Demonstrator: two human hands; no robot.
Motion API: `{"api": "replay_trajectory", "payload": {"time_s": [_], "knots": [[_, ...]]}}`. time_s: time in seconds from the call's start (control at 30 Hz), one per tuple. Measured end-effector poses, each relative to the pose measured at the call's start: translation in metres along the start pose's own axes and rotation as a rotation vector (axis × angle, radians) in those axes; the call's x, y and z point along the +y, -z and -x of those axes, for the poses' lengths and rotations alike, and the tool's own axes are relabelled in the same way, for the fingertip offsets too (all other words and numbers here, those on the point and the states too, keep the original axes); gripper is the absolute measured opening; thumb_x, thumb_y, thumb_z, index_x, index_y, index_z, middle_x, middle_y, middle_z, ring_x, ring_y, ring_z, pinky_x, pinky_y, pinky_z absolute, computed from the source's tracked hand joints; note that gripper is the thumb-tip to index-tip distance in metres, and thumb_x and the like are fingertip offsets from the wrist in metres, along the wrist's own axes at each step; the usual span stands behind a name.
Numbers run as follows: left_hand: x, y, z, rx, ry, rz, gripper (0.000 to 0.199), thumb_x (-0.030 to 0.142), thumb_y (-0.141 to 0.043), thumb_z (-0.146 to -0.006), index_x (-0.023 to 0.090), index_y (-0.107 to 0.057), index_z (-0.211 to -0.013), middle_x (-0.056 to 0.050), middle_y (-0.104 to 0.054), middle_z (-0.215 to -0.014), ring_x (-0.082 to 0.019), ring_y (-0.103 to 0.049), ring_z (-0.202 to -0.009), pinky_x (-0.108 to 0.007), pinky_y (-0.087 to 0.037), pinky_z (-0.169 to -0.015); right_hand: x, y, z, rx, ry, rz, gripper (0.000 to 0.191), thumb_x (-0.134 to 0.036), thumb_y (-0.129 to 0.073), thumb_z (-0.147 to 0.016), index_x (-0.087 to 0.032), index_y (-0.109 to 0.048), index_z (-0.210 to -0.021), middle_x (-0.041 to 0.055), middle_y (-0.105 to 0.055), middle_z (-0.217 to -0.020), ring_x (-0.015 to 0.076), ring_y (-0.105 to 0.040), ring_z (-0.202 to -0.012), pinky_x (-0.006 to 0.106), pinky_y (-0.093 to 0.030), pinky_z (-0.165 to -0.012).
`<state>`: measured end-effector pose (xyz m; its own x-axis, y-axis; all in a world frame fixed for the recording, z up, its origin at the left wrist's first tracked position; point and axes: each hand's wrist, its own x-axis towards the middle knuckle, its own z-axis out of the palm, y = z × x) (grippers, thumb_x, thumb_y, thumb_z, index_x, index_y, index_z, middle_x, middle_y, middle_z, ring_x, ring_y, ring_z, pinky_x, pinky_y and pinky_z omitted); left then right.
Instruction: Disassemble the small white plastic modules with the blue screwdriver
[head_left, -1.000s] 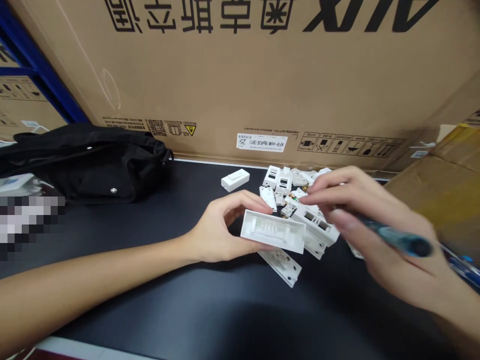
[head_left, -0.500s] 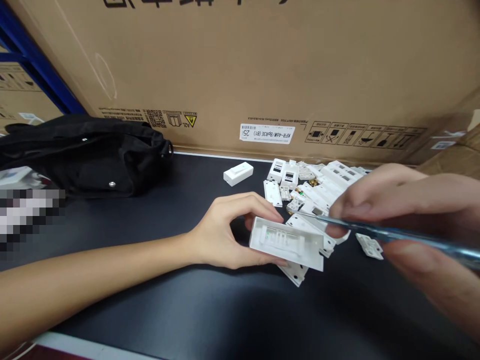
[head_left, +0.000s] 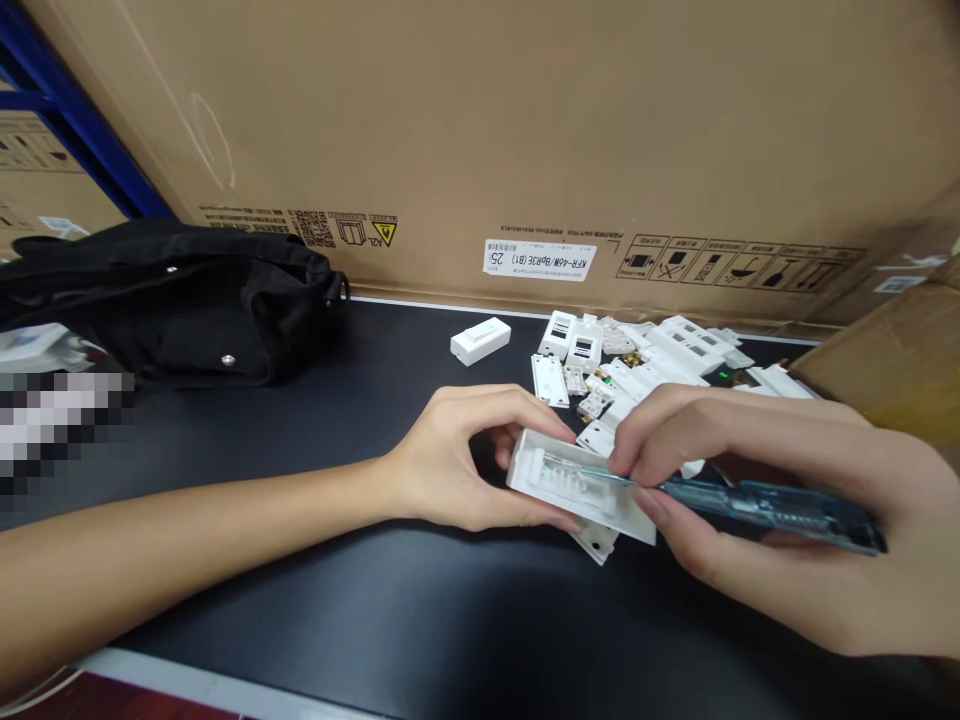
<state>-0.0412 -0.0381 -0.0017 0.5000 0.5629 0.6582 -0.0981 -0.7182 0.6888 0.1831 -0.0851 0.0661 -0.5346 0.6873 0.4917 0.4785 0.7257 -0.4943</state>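
My left hand (head_left: 472, 460) grips a white plastic housing (head_left: 622, 510) by its left end, thumb below and fingers above, with its hollow inside turned up towards me. My right hand (head_left: 780, 500) is closed around a screwdriver (head_left: 772, 510) with a see-through bluish handle. Its thin shaft reaches into the housing, and the tip lies near the slotted part at the housing's left end. Whether the tip touches a screw is too small to tell. A flat white plate (head_left: 598, 542) with dark holes shows just under the housing.
Loose white plastic parts (head_left: 686, 345) and small brass-coloured pieces lie piled behind my hands. A closed white box-shaped unit (head_left: 481, 341) stands apart on the black tabletop (head_left: 360, 610). At the left rests a black bag (head_left: 180, 310). A large cardboard carton (head_left: 480, 130) walls off the back.
My right hand has moved left and away from the camera, bringing the screwdriver's tip into the housing. My left hand keeps its hold, with the housing almost in the same place.
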Motion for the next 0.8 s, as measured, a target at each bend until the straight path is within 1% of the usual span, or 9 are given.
{"api": "replay_trajectory", "payload": {"time_s": [0.17,0.3,0.37,0.5,0.67,0.8], "knots": [[0.0008,0.0,-0.0004,-0.003,0.028,-0.006,0.049,0.036,-0.092,-0.057,0.013,-0.072,-0.096,-0.01,-0.075,-0.092,-0.014,-0.068,-0.069,-0.02,-0.051,-0.053,0.0004,0.0002,0.0024,-0.008,-0.018,-0.011,0.016,-0.016,-0.072,-0.073,-0.028,-0.063,-0.079,-0.0011,-0.069,-0.078,0.0192,-0.067,-0.071,0.032,-0.055,-0.06],[0.0008,-0.0003,-0.0002,-0.004,0.007,0.002,0.049,0.031,-0.093,-0.057,0.012,-0.072,-0.097,-0.01,-0.075,-0.092,-0.012,-0.067,-0.066,-0.019,-0.051,-0.052,0.0009,-0.0002,0.0027,0.0,-0.022,-0.014,0.016,-0.015,-0.072,-0.074,-0.027,-0.063,-0.08,-0.0005,-0.069,-0.079,0.0188,-0.066,-0.072,0.032,-0.055,-0.061],[0.001,-0.0003,-0.0004,-0.01,0.001,-0.003,0.049,0.029,-0.093,-0.057,0.012,-0.072,-0.097,-0.01,-0.075,-0.092,-0.012,-0.066,-0.066,-0.019,-0.051,-0.052,0.0015,-0.0004,0.002,-0.017,-0.023,-0.022,0.016,-0.015,-0.072,-0.074,-0.027,-0.063,-0.08,-0.0002,-0.069,-0.08,0.0187,-0.066,-0.072,0.031,-0.055,-0.06],[0.0017,-0.0002,-0.0008,-0.021,0.004,-0.029,0.046,0.03,-0.092,-0.059,0.013,-0.072,-0.097,-0.009,-0.075,-0.092,-0.012,-0.066,-0.065,-0.019,-0.051,-0.052,0.0033,0.0013,0.0009,-0.071,-0.019,-0.043,0.017,-0.015,-0.072,-0.073,-0.027,-0.063,-0.079,0.0005,-0.069,-0.081,0.0187,-0.065,-0.071,0.031,-0.056,-0.059],[0.0012,-0.0002,-0.0004,-0.011,0.01,-0.028,0.046,0.031,-0.091,-0.06,0.014,-0.072,-0.097,-0.009,-0.075,-0.092,-0.012,-0.067,-0.066,-0.019,-0.051,-0.052,0.0053,0.003,0.0007,-0.065,-0.01,-0.057,0.015,-0.014,-0.07,-0.075,-0.027,-0.065,-0.08,0.0019,-0.07,-0.085,0.0202,-0.067,-0.077,0.032,-0.058,-0.064],[0.0005,-0.0005,0.0002,-0.012,-0.017,-0.02,0.045,0.03,-0.091,-0.06,0.013,-0.072,-0.097,-0.008,-0.074,-0.09,-0.011,-0.064,-0.063,-0.019,-0.05,-0.052,0.0068,0.001,0.0004,-0.067,-0.024,-0.071,0.014,-0.015,-0.07,-0.079,-0.027,-0.067,-0.083,0.0008,-0.071,-0.086,0.0197,-0.068,-0.08,0.032,-0.059,-0.068]]}}
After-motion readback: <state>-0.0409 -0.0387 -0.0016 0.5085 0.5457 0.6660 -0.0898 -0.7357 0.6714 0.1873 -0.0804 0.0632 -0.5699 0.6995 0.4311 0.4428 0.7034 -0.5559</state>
